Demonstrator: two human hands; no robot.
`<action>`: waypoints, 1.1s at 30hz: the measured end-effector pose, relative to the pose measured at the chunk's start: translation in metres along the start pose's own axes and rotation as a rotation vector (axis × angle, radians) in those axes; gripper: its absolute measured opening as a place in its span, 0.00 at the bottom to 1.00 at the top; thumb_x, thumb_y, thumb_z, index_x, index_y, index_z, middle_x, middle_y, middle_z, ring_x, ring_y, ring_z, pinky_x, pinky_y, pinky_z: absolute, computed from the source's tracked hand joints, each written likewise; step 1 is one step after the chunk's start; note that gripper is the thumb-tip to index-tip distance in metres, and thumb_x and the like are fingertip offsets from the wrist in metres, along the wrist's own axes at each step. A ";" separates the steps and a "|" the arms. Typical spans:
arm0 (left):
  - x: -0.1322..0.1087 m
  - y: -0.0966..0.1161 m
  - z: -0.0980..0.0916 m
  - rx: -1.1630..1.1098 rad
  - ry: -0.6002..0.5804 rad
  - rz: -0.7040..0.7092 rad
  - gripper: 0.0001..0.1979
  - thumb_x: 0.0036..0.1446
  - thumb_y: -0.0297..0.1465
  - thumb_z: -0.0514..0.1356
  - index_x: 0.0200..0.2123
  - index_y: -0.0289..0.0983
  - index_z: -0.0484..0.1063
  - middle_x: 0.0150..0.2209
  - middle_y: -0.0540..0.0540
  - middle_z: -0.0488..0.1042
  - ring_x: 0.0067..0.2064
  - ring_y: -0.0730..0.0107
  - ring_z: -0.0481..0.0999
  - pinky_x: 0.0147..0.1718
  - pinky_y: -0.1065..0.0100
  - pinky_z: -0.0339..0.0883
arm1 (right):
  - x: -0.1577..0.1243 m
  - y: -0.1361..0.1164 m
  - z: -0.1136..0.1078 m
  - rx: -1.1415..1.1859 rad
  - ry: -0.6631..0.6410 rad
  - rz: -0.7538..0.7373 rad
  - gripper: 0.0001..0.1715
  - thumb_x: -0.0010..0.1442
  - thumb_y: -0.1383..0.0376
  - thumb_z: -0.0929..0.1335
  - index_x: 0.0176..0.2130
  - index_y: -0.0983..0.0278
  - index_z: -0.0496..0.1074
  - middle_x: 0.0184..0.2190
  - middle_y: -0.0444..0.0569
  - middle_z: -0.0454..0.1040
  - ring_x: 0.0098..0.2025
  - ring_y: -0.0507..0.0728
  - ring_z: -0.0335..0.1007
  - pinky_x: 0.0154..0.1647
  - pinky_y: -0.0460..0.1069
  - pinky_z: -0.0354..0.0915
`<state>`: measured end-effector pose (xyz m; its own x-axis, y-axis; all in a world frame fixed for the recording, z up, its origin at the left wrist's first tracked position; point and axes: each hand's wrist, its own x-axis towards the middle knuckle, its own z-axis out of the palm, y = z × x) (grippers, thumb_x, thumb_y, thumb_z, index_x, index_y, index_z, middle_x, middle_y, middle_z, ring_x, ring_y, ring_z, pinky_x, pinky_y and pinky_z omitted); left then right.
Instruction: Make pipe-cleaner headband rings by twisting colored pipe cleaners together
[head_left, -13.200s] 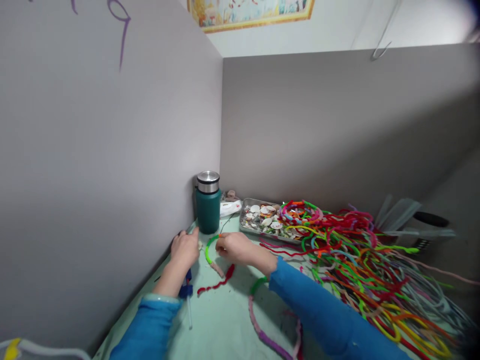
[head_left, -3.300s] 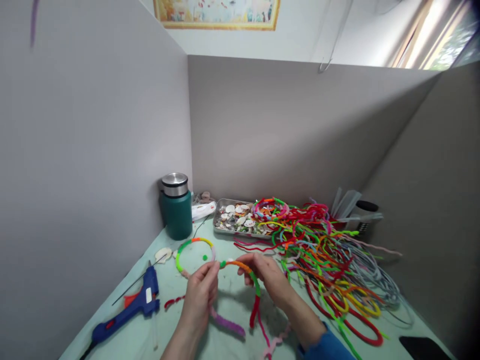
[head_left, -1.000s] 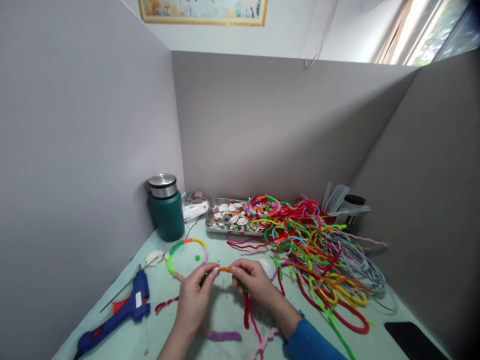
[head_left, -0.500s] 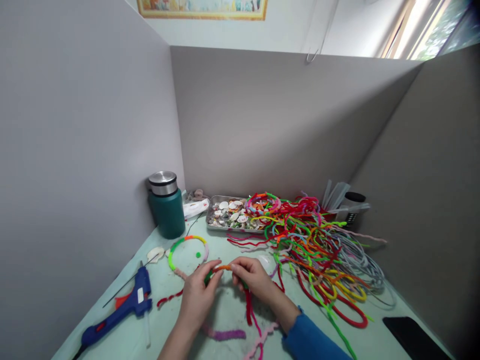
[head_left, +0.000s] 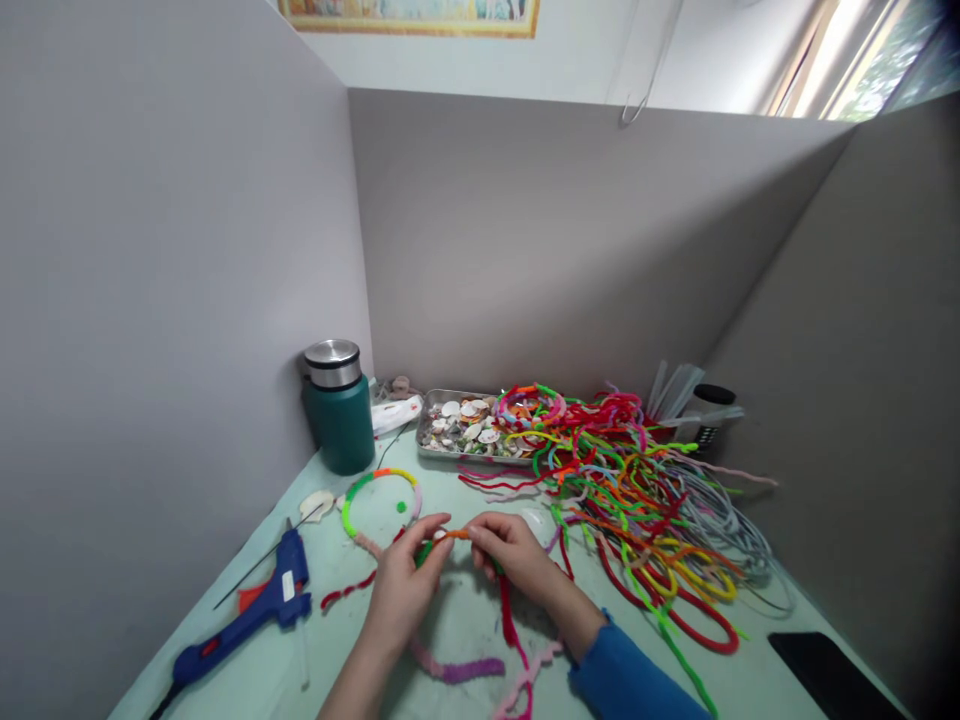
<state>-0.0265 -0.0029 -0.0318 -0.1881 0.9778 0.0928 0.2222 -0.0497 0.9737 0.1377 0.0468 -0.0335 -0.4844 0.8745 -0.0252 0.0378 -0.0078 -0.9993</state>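
Observation:
My left hand (head_left: 401, 590) and my right hand (head_left: 510, 550) meet low in the middle over the pale green table (head_left: 330, 650). Both pinch a multicoloured pipe-cleaner strand (head_left: 454, 536); an orange and green stretch shows between the fingertips. From the hands its red, pink and purple tails (head_left: 457, 668) trail toward me. A half-ring of green, orange and yellow pipe cleaner (head_left: 360, 490) lies just beyond my left hand, with a small green pompom (head_left: 401, 506) inside it.
A blue glue gun (head_left: 247, 620) lies at the left. A teal flask (head_left: 339, 408) stands in the corner beside a metal tray of shells (head_left: 461, 428). A big heap of coloured pipe cleaners (head_left: 637, 490) fills the right. A black phone (head_left: 825, 675) lies front right. Grey partitions enclose the table.
Over the last second my hands stayed together on the strand, drifting slightly right. Earlier they held it raised and arched; 13 seconds ago they worked near the flask.

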 end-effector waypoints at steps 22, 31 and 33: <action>0.079 0.053 -0.006 -0.364 -0.003 0.003 0.28 0.45 0.35 0.65 0.51 0.38 0.66 0.58 0.36 0.62 0.50 0.62 0.71 0.42 0.68 0.67 | 0.002 0.007 -0.003 0.011 0.018 -0.045 0.19 0.55 0.53 0.66 0.28 0.67 0.70 0.18 0.41 0.66 0.16 0.46 0.56 0.17 0.42 0.53; 0.035 0.015 -0.004 -0.064 -0.119 -0.202 0.21 0.46 0.46 0.59 0.29 0.32 0.73 0.25 0.47 0.73 0.21 0.74 0.69 0.19 0.73 0.59 | 0.007 0.006 -0.006 0.041 0.142 -0.087 0.17 0.57 0.54 0.65 0.29 0.67 0.69 0.18 0.41 0.65 0.15 0.46 0.55 0.16 0.42 0.51; 0.026 0.008 0.000 -0.032 -0.078 -0.185 0.21 0.47 0.48 0.58 0.25 0.33 0.71 0.17 0.53 0.65 0.15 0.79 0.59 0.15 0.75 0.52 | 0.007 0.005 -0.005 0.023 0.172 -0.086 0.17 0.57 0.55 0.64 0.28 0.66 0.69 0.18 0.41 0.65 0.15 0.46 0.55 0.16 0.42 0.51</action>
<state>-0.0292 0.0224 -0.0218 -0.1482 0.9835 -0.1036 0.1599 0.1272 0.9789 0.1391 0.0554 -0.0389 -0.3281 0.9425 0.0641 -0.0180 0.0616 -0.9979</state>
